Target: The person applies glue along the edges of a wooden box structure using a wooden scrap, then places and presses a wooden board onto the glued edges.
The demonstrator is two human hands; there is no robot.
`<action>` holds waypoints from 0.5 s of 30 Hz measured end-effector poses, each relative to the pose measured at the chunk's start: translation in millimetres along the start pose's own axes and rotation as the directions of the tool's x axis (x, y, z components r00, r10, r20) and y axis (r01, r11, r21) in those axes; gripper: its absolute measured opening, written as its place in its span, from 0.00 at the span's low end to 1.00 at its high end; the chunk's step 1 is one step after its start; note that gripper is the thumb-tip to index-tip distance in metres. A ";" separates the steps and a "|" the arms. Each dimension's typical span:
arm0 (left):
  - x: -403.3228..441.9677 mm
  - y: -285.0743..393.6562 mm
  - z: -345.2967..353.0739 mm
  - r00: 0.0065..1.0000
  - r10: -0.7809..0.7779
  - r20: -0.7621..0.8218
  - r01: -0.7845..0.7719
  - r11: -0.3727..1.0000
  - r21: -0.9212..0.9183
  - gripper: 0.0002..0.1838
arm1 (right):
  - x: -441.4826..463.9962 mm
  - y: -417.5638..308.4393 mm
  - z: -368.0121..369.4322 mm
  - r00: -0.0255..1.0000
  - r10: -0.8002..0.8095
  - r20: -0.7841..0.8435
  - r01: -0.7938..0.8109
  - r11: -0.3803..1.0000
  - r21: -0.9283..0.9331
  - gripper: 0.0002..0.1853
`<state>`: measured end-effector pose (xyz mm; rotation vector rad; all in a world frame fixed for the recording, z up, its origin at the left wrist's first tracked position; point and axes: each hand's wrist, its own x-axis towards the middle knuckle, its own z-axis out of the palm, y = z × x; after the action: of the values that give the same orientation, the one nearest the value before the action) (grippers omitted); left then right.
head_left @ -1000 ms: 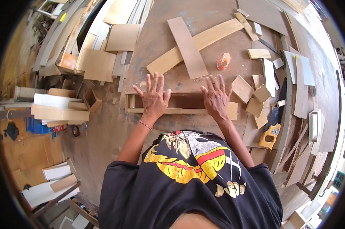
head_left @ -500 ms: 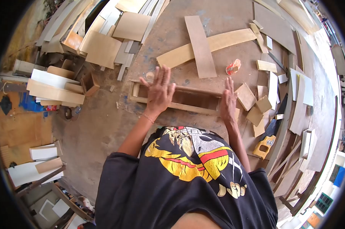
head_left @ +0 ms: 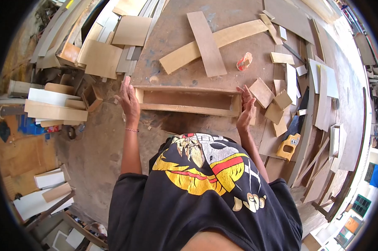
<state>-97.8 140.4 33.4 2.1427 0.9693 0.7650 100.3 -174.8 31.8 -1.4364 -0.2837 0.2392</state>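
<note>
A long, narrow wooden box point(head_left: 189, 111) with an open top lies crosswise in front of me, close to the near side of the worktop. At its left end is my left hand point(head_left: 129, 103), palm against the end panel and fingers pointing forward. My right hand point(head_left: 246, 111) is at the opposite end, its fingers slightly curled around the corner. Between them, the two hands hold the box. Dark shadow shows below its near side; I cannot tell whether it is lifted. Beyond it, a flat brown board point(head_left: 206, 44) lies across a longer, paler strip point(head_left: 178, 58).
Small wood blocks point(head_left: 262, 93) and a yellow-handled saw point(head_left: 288, 147) lie to the right on the worktop point(head_left: 172, 25). A red-and-white packet point(head_left: 244, 62) sits beyond the box. Stacked panels point(head_left: 132, 30) fill the far left, with more offcuts point(head_left: 57, 106) below.
My left hand has moved from above the box out to its left end. My right hand has curled at the right end. The box has turned slightly, and the whole view has shifted.
</note>
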 end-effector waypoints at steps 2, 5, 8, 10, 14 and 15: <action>7.9 -23.9 -2.0 0.998 -0.047 0.048 0.058 0.963 -0.263 0.25 | 0.1 -1.2 0.8 1.000 0.008 -0.004 -0.008 0.999 -0.052 0.39; 8.2 -30.3 3.0 0.993 -0.036 0.116 0.078 0.922 -0.379 0.27 | 2.1 3.2 -0.5 0.999 0.041 -0.035 -0.044 0.996 -0.080 0.39; 6.3 -21.2 3.4 0.989 -0.016 0.144 0.061 0.948 -0.312 0.27 | 3.7 5.8 -0.7 1.000 0.007 -0.026 -0.010 0.996 -0.091 0.38; 3.1 -15.7 6.5 0.995 -0.098 -0.011 0.092 0.959 -0.270 0.26 | 1.5 0.9 -1.1 0.999 0.032 -0.033 -0.032 0.999 -0.014 0.36; -13.1 30.3 -1.4 0.941 0.127 -0.314 -0.146 0.989 -0.037 0.21 | -5.4 -2.3 -13.6 0.971 0.145 -0.189 -0.147 0.989 0.007 0.30; -20.1 45.8 -2.3 0.944 0.128 -0.303 -0.149 0.988 -0.046 0.21 | -7.2 3.4 -24.5 0.964 0.146 -0.220 -0.149 0.989 0.001 0.23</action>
<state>-91.7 101.7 64.6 2.0897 0.9330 1.2024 101.7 -199.7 25.3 -1.4874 0.0030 0.1970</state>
